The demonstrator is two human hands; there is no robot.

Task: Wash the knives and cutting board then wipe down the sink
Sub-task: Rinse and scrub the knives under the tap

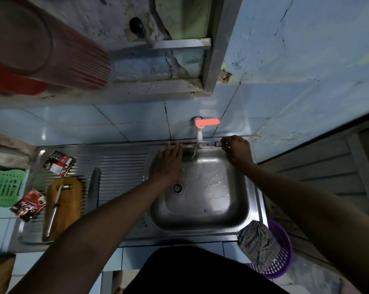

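Observation:
Water runs from the wall tap (pixel 199 132) with its red lever into the steel sink (pixel 211 209). My right hand (pixel 236 151) grips the dark handle of a knife (pixel 200 145) held level under the stream along the sink's back rim. Straight fingers of my left hand (pixel 168 164) touch the blade's far end. On the drainboard to the left a wooden cutting board (pixel 71 209) carries a second knife (pixel 56 206). A long serrated knife (pixel 93 187) lies beside the board.
A checked cloth (pixel 256 240) hangs over the sink's front right corner above a purple basket (pixel 283 251). Two coffee sachets (pixel 59 163) (pixel 29 205) and a green rack (pixel 3 185) sit at the left. A red tub (pixel 30 49) rests on the ledge above.

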